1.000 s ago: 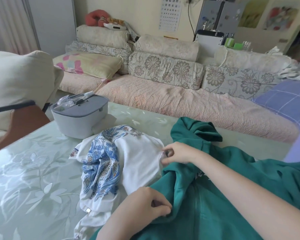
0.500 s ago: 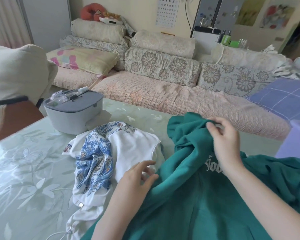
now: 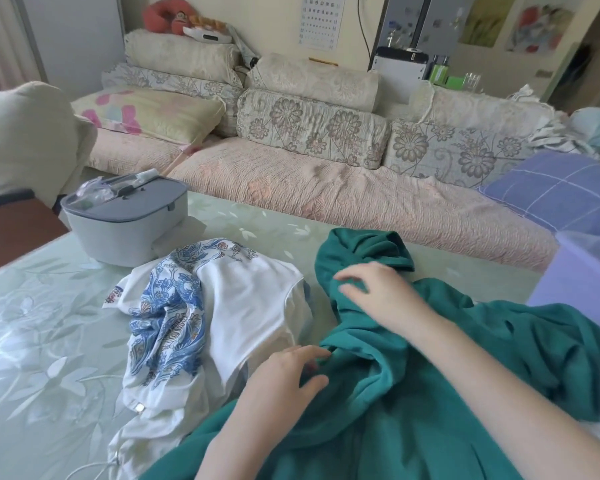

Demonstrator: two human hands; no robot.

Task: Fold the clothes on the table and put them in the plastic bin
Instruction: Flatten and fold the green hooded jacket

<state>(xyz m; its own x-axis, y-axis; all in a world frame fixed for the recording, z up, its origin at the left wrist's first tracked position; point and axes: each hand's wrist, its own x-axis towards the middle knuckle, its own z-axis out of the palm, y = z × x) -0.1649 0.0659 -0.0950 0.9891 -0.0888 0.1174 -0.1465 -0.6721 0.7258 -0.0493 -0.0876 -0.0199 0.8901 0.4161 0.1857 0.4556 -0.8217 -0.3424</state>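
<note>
A teal green hoodie (image 3: 413, 393) lies spread over the near right of the table, its hood (image 3: 361, 247) bunched toward the sofa. My right hand (image 3: 378, 292) hovers blurred over the base of the hood, fingers straight and spread. At the hoodie's left edge, my left hand (image 3: 284, 372) rests with relaxed fingers touching the fabric. A crumpled white garment with blue print (image 3: 222, 306) lies just to the left of the hoodie. The lavender plastic bin (image 3: 582, 271) stands at the table's right edge, partly cut off.
A grey lidded box (image 3: 125, 220) with small items on top sits at the back left of the pale green glass table (image 3: 32, 323). Behind the table is a sofa (image 3: 326, 192) with cushions. A chair with a cream cushion (image 3: 21, 140) stands at the left.
My right hand let go of the top of the hood and moved down and left to its base. My left hand stayed at the hoodie's left edge.
</note>
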